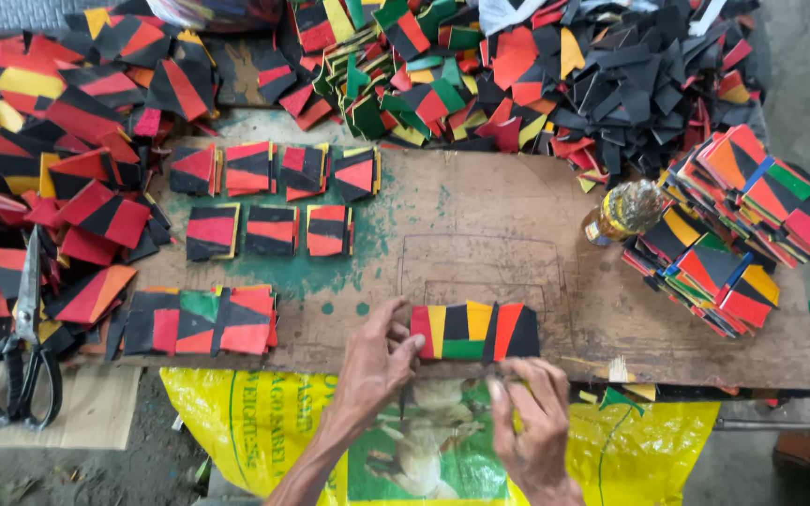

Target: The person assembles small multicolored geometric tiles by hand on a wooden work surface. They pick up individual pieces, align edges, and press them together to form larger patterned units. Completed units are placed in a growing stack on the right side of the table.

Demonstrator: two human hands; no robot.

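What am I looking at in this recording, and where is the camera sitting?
There is one picture, from a camera worn on a person's head, looking down at their own bare hands; there is no machine. The left hand and right hand press on a joined strip of coloured patches in red, yellow, black and green, lying at the near edge of a worn wooden board. More patches sit in small stacks on the board, with big loose heaps behind. A small bottle stands at the right, scissors lie at the left, and a yellow sack hangs below.
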